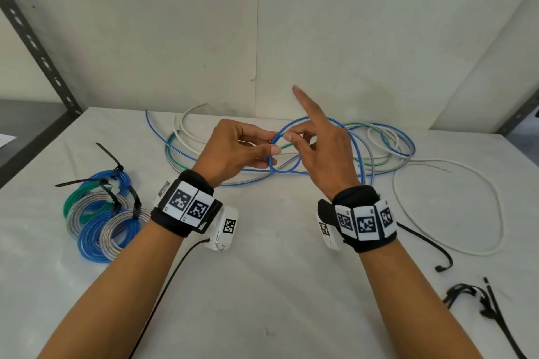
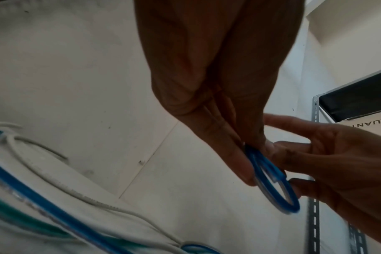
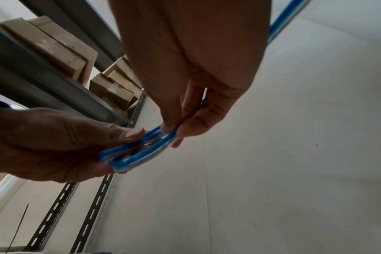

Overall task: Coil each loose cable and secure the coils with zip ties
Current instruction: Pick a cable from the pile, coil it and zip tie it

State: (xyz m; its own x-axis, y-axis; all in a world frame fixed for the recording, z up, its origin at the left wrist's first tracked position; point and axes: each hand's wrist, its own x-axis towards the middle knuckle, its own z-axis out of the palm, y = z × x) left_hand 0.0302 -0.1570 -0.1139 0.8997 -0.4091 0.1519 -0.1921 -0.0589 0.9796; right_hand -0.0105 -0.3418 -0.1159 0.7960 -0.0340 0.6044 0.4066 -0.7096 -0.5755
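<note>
Both hands are pinching one small blue loop [image 1: 284, 154] held up over the middle of the table [image 1: 262, 285]: the left hand [image 1: 233, 148] nips its left side between thumb and curled fingers, and the right hand [image 1: 320, 154] nips its far right side with thumb and middle finger, the index finger sticking straight up and free. This looks like the very start of coiling the blue cable [image 1: 357, 151], with only a turn or two made; the rest trails off into the loose tangle [image 1: 379, 143] of blue, green, grey and white cables lying just beyond, toward the wall. Next, I'd judge, the right hand must draw in more slack and lay another turn onto the loop while the left keeps it pinched. Finished tied coils [image 1: 102, 213] sit near left; spare zip ties [image 1: 490, 303] lie near right.
</note>
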